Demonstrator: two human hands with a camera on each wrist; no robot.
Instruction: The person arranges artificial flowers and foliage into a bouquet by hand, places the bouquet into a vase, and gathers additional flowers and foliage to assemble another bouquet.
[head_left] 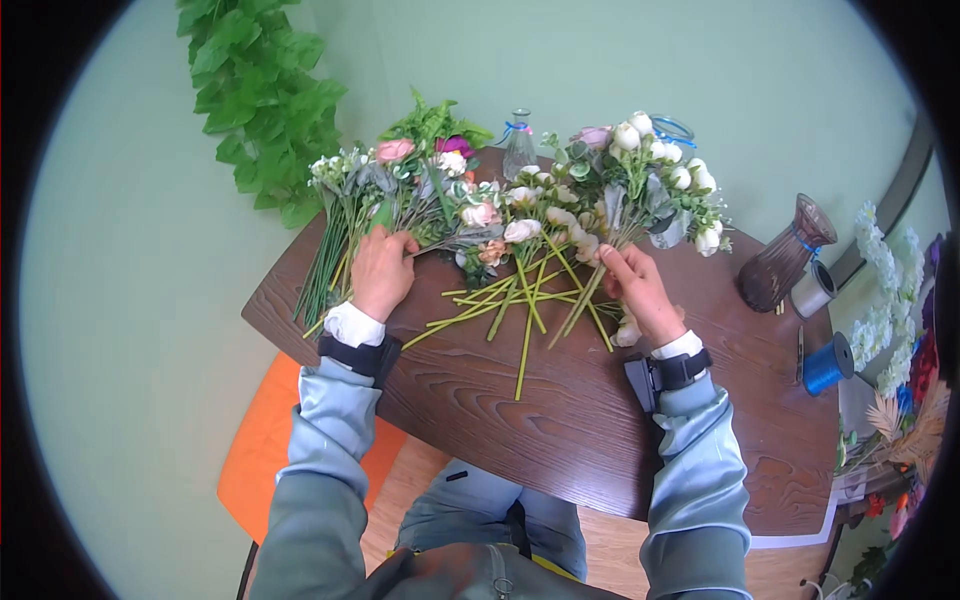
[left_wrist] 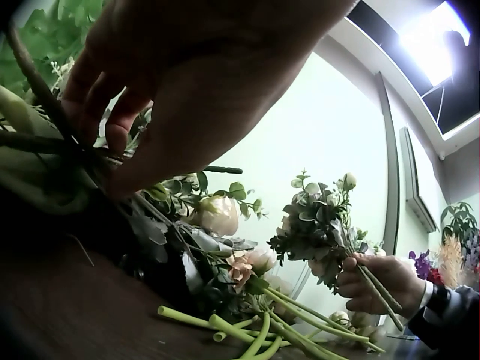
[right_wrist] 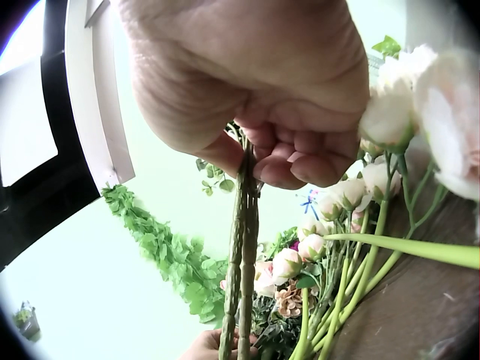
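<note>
My right hand [head_left: 642, 292] grips the stems [right_wrist: 240, 255] of a bunch of white artificial roses [head_left: 640, 150] with grey-green leaves, thumb and fingertips pinching them. The blooms fan out above that hand and the stem ends point down toward the table. At the left, my left hand [head_left: 380, 275] reaches into a pile of artificial flowers, and its thumb and fingers pinch a thin dark stem [left_wrist: 37, 142]. Pink, white and purple blooms lie around it, among them a pink rose [head_left: 394, 151]. Between the hands, cream roses [head_left: 522, 231] lie with bright green stems [head_left: 522, 330] crossing one another.
A dark wooden table [head_left: 540, 440] carries everything. On its right stand a dark glass vase [head_left: 790, 255], a white ribbon spool [head_left: 814, 290] and a blue spool [head_left: 828, 366]. A clear glass vase [head_left: 520, 150] stands at the back. An orange chair [head_left: 262, 440] is at lower left.
</note>
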